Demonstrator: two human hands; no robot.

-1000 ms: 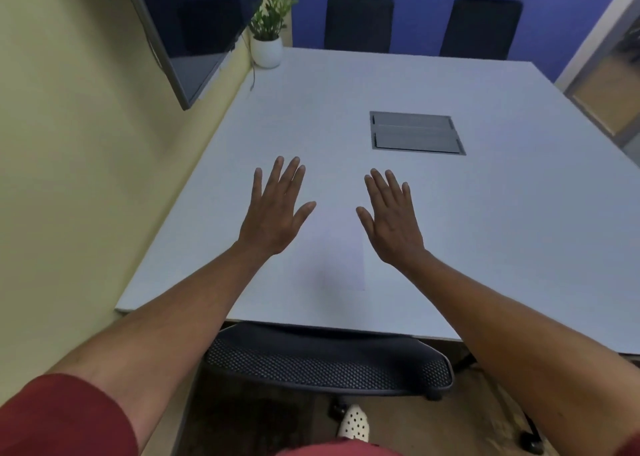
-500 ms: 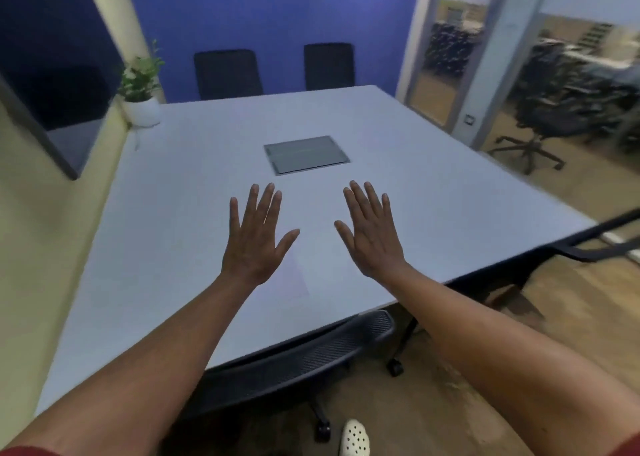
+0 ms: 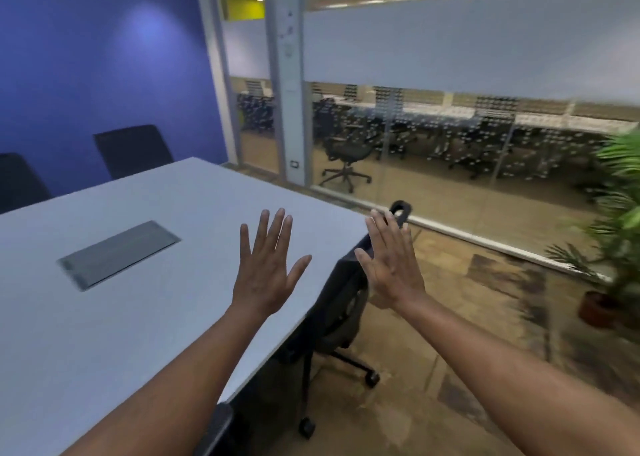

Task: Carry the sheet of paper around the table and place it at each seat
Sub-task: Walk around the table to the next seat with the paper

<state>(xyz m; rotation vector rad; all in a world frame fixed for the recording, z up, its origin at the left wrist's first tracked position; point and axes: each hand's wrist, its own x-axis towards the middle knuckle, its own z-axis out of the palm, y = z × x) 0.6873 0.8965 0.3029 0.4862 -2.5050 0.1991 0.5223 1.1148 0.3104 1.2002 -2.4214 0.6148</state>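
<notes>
Both of my hands are raised in front of me with fingers straight and spread, holding nothing. My left hand [image 3: 266, 268] hovers over the right part of the white table [image 3: 104, 334]. My right hand [image 3: 391, 261] is past the table's right corner, above a black office chair [image 3: 343, 306]. I see no sheet of paper in this view.
A grey cable hatch [image 3: 117, 253] is set into the table top. Two dark chairs [image 3: 133, 150] stand at the far side against the blue wall. A glass wall [image 3: 450, 137] runs along the right, with a potted palm [image 3: 620, 234] on the floor.
The view has swung right, away from the seat where the paper lay between my hands. The paper, plant pot and left wall have left the view. Both hands stay spread.
</notes>
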